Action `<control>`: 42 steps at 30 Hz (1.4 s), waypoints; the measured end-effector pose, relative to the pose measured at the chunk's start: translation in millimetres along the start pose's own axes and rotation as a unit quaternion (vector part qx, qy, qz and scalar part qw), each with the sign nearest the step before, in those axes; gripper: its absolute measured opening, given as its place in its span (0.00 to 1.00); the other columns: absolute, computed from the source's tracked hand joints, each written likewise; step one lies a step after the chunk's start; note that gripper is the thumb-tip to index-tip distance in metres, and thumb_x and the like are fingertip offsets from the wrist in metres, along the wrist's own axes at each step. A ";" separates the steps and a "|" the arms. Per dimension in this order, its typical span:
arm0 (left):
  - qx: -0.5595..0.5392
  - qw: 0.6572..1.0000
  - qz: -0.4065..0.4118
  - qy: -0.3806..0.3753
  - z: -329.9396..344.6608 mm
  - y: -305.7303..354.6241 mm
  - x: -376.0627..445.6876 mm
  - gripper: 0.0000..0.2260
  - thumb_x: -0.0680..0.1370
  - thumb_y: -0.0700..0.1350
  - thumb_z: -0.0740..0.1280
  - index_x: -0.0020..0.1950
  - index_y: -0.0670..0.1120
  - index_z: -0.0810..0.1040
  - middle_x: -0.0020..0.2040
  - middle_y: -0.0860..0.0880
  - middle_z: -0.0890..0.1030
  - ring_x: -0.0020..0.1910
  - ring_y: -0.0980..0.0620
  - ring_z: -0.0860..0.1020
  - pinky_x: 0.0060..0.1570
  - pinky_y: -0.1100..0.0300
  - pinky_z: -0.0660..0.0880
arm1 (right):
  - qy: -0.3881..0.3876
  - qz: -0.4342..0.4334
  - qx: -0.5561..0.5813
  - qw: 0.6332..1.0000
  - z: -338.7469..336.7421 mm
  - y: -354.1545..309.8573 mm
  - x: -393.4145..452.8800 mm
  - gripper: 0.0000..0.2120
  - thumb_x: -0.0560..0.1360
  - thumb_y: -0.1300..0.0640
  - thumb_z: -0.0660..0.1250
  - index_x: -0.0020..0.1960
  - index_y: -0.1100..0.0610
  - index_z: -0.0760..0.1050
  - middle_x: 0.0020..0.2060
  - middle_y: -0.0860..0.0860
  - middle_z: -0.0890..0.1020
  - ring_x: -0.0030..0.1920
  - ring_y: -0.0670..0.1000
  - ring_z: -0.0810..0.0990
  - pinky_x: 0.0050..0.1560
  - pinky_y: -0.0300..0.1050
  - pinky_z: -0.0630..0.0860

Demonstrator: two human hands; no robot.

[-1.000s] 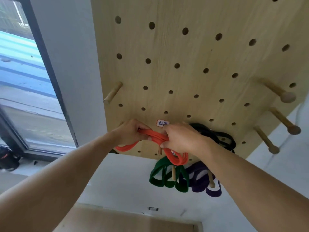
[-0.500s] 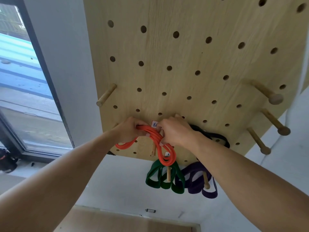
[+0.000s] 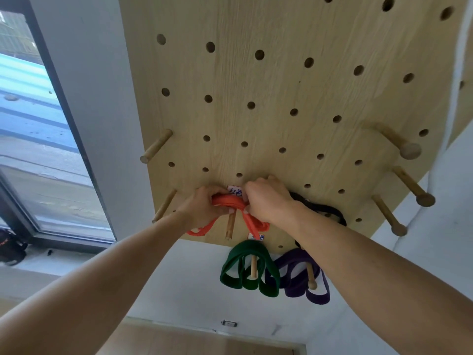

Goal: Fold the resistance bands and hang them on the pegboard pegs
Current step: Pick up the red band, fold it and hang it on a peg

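- Low on the pegboard (image 3: 281,139), my left hand (image 3: 202,210) and right hand (image 3: 268,201) are both at the same wooden peg (image 3: 230,226), each with fingers curled round the folded orange band (image 3: 230,203).
- Change noted: a second ago the orange band was bunched in front of the peg with my right hand covering it; half a second ago the peg began to show between the strands. Now the band lies across the peg's root, one loop hanging to the left and one to the right.
- Reading: I judge the band is seated on the peg, so hanging this one is nearly done; only the release and a tidy of the loops remain.
- Other bands: the green band (image 3: 249,267) and purple band (image 3: 299,274) hang on pegs just below, unchanged in place; a black band (image 3: 325,210) sits behind my right wrist.
- Small labels (image 3: 236,192) are stuck to the board by the orange band; their writing is too small to read.
- Risk: the loops look uneven and could slip off when I let go.
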State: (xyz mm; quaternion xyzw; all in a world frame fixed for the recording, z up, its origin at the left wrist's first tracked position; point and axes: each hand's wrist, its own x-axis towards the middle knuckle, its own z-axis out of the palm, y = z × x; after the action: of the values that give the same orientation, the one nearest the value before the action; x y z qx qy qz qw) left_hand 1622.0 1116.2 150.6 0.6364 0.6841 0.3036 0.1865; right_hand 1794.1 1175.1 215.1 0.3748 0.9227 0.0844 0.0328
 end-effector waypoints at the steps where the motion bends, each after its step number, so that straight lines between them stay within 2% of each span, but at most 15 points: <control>1: 0.000 1.000 -0.005 0.005 -0.4 -0.7 -2.0 0.18 0.74 0.53 0.75 0.63 0.54 0.79 0.54 0.56 0.81 0.52 0.55 0.78 0.53 0.60 0.74 | 0.001 0.001 -0.002 1.000 1.3 0.2 0.4 0.15 0.79 0.46 0.71 0.60 0.54 0.81 0.53 0.53 0.85 0.55 0.56 0.82 0.66 0.53 0.70; 4: 0.004 0.999 -0.009 0.043 -4.7 -1.9 -9.5 0.23 0.70 0.55 0.78 0.63 0.55 0.78 0.54 0.58 0.80 0.51 0.58 0.78 0.46 0.70 0.71 | 0.013 -0.004 -0.003 1.000 0.4 0.5 1.6 0.14 0.78 0.45 0.72 0.57 0.53 0.82 0.51 0.52 0.85 0.54 0.55 0.82 0.66 0.52 0.68; 6: 0.024 0.998 0.005 0.054 -6.7 -2.8 -15.3 0.26 0.68 0.57 0.79 0.64 0.56 0.77 0.55 0.59 0.78 0.52 0.60 0.76 0.45 0.73 0.67 | 0.021 -0.006 -0.003 1.000 -0.4 0.5 1.7 0.14 0.78 0.44 0.71 0.56 0.53 0.83 0.51 0.52 0.85 0.54 0.55 0.82 0.66 0.51 0.67; 10: 0.053 0.997 -0.002 0.048 -10.4 -9.0 -21.2 0.26 0.69 0.58 0.78 0.65 0.57 0.78 0.60 0.59 0.78 0.57 0.59 0.75 0.55 0.65 0.69 | 0.022 -0.012 -0.014 1.000 1.4 -1.2 1.8 0.14 0.77 0.43 0.73 0.55 0.51 0.82 0.49 0.50 0.86 0.52 0.53 0.82 0.65 0.51 0.65; 14: 0.072 0.996 0.009 0.046 -9.8 -5.5 -22.4 0.24 0.70 0.55 0.78 0.65 0.56 0.79 0.60 0.57 0.79 0.57 0.57 0.75 0.57 0.62 0.72 | 0.014 -0.020 -0.022 0.999 2.6 -1.0 1.3 0.14 0.74 0.42 0.75 0.52 0.50 0.83 0.47 0.49 0.86 0.50 0.52 0.82 0.64 0.50 0.64; 18: 0.074 0.996 0.015 0.045 -8.5 6.0 -19.7 0.23 0.71 0.54 0.77 0.65 0.54 0.79 0.60 0.56 0.78 0.57 0.56 0.75 0.53 0.63 0.68 | 0.012 -0.025 -0.018 0.999 0.4 0.7 -0.4 0.14 0.74 0.40 0.75 0.51 0.50 0.84 0.45 0.48 0.86 0.49 0.51 0.82 0.66 0.51 0.64; 23: 0.062 0.997 0.028 0.041 -8.7 19.5 -18.2 0.19 0.72 0.52 0.77 0.62 0.55 0.80 0.57 0.57 0.79 0.55 0.57 0.75 0.53 0.62 0.71 | 0.029 -0.023 -0.001 0.999 -0.1 1.3 -0.4 0.12 0.74 0.42 0.75 0.50 0.50 0.84 0.44 0.47 0.86 0.48 0.50 0.82 0.68 0.52 0.64; 31: 0.060 0.998 0.004 0.033 -13.7 26.2 -18.6 0.19 0.72 0.54 0.77 0.62 0.55 0.81 0.58 0.55 0.80 0.56 0.55 0.78 0.56 0.57 0.76 | 0.044 -0.023 0.065 0.997 -3.9 10.6 -8.2 0.18 0.75 0.40 0.74 0.61 0.47 0.84 0.55 0.47 0.86 0.59 0.52 0.81 0.74 0.53 0.63; 34: 0.066 0.997 -0.005 0.036 -16.9 24.1 -20.5 0.20 0.71 0.59 0.76 0.62 0.57 0.80 0.60 0.56 0.80 0.57 0.53 0.79 0.58 0.50 0.78 | 0.050 -0.021 0.077 0.996 -6.2 15.8 -10.6 0.18 0.75 0.40 0.74 0.61 0.46 0.84 0.56 0.47 0.86 0.60 0.52 0.81 0.74 0.54 0.63; 38: 0.072 0.996 -0.024 0.053 -18.2 25.2 -25.0 0.20 0.72 0.57 0.76 0.62 0.56 0.80 0.60 0.57 0.80 0.57 0.55 0.78 0.58 0.55 0.77 | 0.054 -0.018 0.100 0.993 -8.3 23.3 -16.7 0.19 0.75 0.41 0.74 0.64 0.45 0.83 0.59 0.46 0.86 0.62 0.52 0.79 0.75 0.54 0.63; 42: 0.073 0.994 -0.030 0.071 -15.0 30.5 -34.7 0.18 0.72 0.56 0.76 0.61 0.57 0.80 0.60 0.57 0.81 0.55 0.55 0.80 0.53 0.57 0.79 | 0.067 -0.025 0.119 0.990 -7.9 30.2 -24.5 0.16 0.77 0.41 0.72 0.63 0.43 0.83 0.57 0.46 0.86 0.61 0.52 0.78 0.74 0.53 0.64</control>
State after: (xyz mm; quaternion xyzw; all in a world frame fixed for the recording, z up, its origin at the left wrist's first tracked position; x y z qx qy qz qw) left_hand 1639.7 1079.6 177.2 0.6041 0.7349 0.2918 0.0994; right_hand 1831.4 1178.2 228.2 0.3464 0.9353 -0.0023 -0.0717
